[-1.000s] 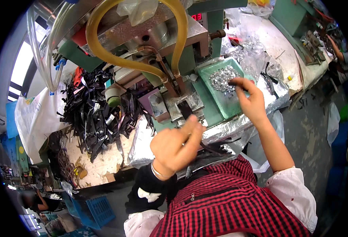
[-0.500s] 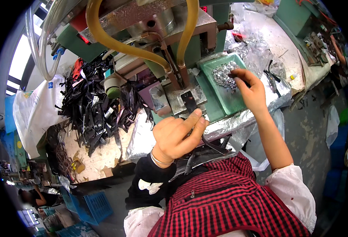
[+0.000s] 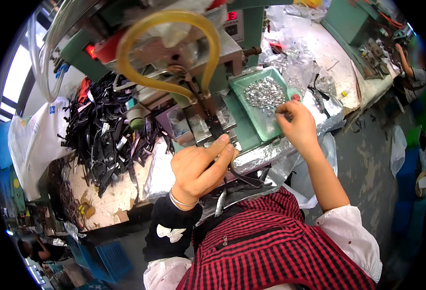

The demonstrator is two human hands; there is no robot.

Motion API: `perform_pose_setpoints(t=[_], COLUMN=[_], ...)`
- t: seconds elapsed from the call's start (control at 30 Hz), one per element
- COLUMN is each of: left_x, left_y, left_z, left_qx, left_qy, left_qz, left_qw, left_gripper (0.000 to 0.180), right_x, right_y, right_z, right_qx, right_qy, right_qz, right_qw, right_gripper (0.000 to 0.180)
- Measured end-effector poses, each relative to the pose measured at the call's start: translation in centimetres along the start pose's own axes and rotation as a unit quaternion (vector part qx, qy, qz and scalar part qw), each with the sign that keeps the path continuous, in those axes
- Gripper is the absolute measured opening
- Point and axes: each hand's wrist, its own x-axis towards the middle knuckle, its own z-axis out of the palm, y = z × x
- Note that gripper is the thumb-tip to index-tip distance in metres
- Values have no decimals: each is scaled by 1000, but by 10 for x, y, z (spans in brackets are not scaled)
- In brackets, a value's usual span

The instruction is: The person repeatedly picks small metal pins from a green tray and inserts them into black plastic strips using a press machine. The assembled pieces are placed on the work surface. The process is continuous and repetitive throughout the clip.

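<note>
My left hand (image 3: 201,169) pinches a black strap (image 3: 217,129) between thumb and index finger. The strap's flat end lies on the metal block (image 3: 196,126) of a green bench press, right by the press's narrow tip (image 3: 207,113). From my fingers the rest of the strap loops down toward my lap. Over the near right side of a green tray (image 3: 266,126), my right hand (image 3: 299,126) has its thumb and fingertips together. Anything between them is too small to make out. Small shiny metal pieces (image 3: 263,93) are heaped in the tray.
A large pile of black straps (image 3: 109,140) covers the bench left of the press. Yellow hoses (image 3: 167,17) arch over the press head. Clear plastic bags (image 3: 290,63) lie behind the tray. Black straps (image 3: 232,191) rest across my lap. Another person (image 3: 411,72) sits far right.
My right hand has drawn back from the metal pieces toward the tray's near right side. The press's tip now sits at the strap's end. My left hand keeps its pinch; the whole view has shifted.
</note>
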Motion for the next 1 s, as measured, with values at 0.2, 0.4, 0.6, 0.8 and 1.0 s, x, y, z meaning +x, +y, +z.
perform_pose_setpoints(t=[0.2, 0.4, 0.6, 0.8, 1.0], left_x=[-17, -43, -125, -198, -164], left_y=[37, 49, -47, -48, -42], left_z=[-17, -122, -170, -126, -154], left_qx=[-41, 185, 446, 344, -72], left_qy=[-19, 65, -226, -168, 41], left_qz=[-164, -273, -496, -611, -599], left_qw=[985, 942, 710, 693, 796], left_gripper=[36, 17, 27, 16, 25], right_x=[0, -15, 11, 2, -31], right_y=[-4, 1, -31, -10, 5], right_z=[30, 25, 26, 35, 4], right_qx=[-107, 27, 14, 17, 154], right_qy=[20, 59, 102, 124, 91], right_qz=[-53, -49, -191, -158, -12], right_qw=[993, 997, 976, 980, 984], right_gripper=[14, 12, 19, 14, 14])
